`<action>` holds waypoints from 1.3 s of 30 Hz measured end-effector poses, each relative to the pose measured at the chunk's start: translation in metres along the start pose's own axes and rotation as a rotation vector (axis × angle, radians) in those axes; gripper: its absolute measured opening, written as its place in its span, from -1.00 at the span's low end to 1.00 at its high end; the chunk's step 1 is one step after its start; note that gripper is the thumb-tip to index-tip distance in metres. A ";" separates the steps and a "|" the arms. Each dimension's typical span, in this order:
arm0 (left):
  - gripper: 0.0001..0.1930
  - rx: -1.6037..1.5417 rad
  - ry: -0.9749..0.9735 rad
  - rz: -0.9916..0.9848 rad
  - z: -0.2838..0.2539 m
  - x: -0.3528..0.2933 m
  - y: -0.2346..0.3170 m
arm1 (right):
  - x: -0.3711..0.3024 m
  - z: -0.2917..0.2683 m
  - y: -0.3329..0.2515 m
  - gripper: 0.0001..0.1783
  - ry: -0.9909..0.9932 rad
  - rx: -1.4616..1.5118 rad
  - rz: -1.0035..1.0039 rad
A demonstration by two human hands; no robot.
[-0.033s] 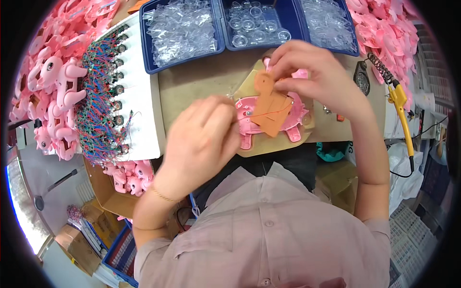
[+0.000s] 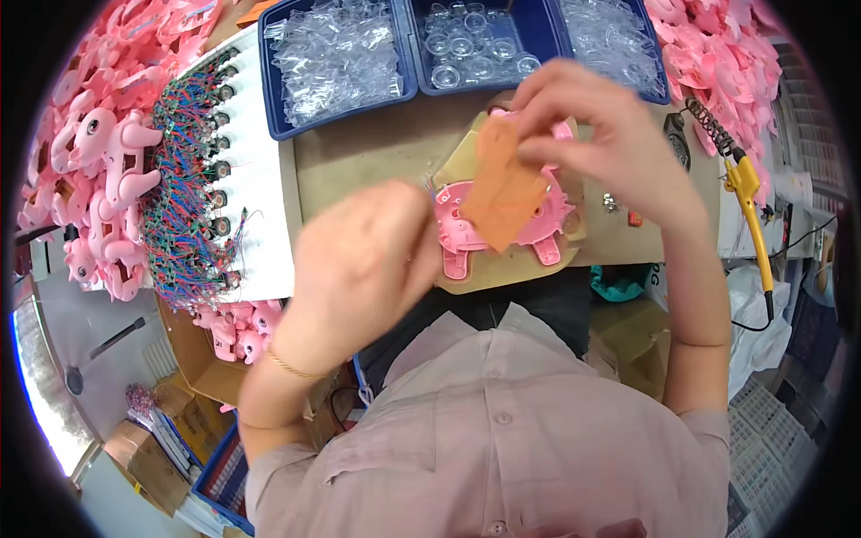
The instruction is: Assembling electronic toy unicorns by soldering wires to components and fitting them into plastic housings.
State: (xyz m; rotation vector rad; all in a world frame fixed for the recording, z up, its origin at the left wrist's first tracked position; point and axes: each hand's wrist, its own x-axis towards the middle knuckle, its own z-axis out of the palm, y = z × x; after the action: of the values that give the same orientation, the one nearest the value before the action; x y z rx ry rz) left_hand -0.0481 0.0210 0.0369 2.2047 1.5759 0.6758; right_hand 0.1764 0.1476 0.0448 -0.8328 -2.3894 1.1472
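Observation:
A pink plastic toy-animal shell half (image 2: 457,235) lies on a tan backing board (image 2: 502,269) in front of me. Above it, my right hand (image 2: 583,134) pinches a flat orange piece (image 2: 505,190), like card or thin sheet, by its upper part. That piece hangs tilted over the shell's middle and covers part of it. Beside the shell's left end is my left hand (image 2: 368,260), blurred, with its fingers curled together. Whatever those fingers hold, if anything, is hidden.
Blue bins (image 2: 341,130) of clear plastic parts stand at the back. Wired round components (image 2: 193,188) lie on a white sheet at left, near pink toy bodies (image 2: 117,166). More pink parts (image 2: 717,63) and a yellow-handled tool (image 2: 749,206) on a coiled cord are at right.
The orange piece has turned and no longer shows the thin red wire across its front. My left hand has shifted slightly left; my right hand has moved a little.

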 end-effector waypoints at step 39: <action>-0.66 0.108 0.467 -0.055 0.080 -0.058 -0.021 | 0.004 0.073 -0.024 -0.88 -0.211 -0.447 -0.182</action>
State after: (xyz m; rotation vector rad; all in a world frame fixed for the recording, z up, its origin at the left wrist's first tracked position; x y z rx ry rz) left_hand -0.0350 -0.0274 -0.0506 2.1734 1.9211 1.1807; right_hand 0.1255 0.0959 0.0195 -0.6243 -2.8851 0.6668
